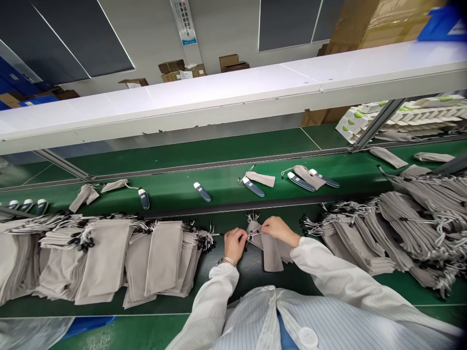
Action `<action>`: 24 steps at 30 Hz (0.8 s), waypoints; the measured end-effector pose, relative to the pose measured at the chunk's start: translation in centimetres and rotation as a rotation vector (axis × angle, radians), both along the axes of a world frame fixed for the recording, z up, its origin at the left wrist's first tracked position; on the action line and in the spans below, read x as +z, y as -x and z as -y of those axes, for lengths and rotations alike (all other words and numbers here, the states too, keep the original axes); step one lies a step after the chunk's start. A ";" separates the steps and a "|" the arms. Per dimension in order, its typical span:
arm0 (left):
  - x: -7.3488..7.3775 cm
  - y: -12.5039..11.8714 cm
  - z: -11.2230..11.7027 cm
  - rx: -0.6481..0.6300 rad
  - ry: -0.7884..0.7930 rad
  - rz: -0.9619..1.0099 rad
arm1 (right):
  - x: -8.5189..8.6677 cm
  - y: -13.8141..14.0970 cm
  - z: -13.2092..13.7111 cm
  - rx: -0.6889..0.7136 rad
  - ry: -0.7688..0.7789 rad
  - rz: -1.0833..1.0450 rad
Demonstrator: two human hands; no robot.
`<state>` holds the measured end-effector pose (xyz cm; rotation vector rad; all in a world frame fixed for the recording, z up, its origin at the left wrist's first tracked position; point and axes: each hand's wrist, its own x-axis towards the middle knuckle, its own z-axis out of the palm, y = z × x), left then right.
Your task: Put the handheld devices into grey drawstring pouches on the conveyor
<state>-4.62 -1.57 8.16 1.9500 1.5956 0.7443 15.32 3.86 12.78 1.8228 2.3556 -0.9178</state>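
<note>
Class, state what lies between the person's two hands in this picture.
Head view: a grey pouch's drawstring cord runs between left hand and right hand.

**Both hands pinched together at the centre**

The white-sleeved left forearm (215,294) and right forearm (328,262) angle inward. The left hand (234,244) curls its fingers down; the right hand (279,230) arches over, its fingertips (264,225) just beside the left's.
</note>
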 end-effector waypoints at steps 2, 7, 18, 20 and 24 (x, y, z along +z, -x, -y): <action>-0.3 0.3 0.0 0.015 -0.004 0.017 | 0.1 -0.3 0.5 -0.020 -0.040 -0.029; -0.8 0.2 0.1 0.009 -0.007 0.075 | 0.0 1.7 2.0 -0.014 -0.116 -0.092; -1.6 2.0 0.1 0.085 0.081 0.104 | 0.7 -0.9 1.5 -0.139 -0.163 -0.344; -1.1 2.0 0.4 0.151 0.082 0.054 | 2.8 -2.4 1.9 -0.203 -0.141 -0.485; 0.2 -0.3 0.9 0.172 0.037 -0.048 | 10.1 -5.5 3.6 -0.411 -0.040 -1.137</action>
